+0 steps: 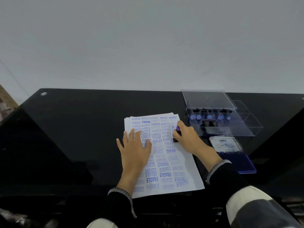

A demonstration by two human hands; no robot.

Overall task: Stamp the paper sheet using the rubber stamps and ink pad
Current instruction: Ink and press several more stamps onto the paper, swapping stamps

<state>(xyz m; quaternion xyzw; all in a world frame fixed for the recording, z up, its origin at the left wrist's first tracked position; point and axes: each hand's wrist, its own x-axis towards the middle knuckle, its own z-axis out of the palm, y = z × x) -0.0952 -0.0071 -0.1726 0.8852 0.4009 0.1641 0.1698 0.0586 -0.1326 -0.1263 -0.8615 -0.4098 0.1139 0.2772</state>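
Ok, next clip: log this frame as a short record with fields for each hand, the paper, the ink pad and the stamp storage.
left hand: left hand lies flat with spread fingers on the paper sheet, holding it down
right hand: right hand grips a rubber stamp, pressed to the sheet near its right edge
paper: crowded with blue imprints
ink pad: ink pad open, right of the sheet
storage: clear case holds more stamps
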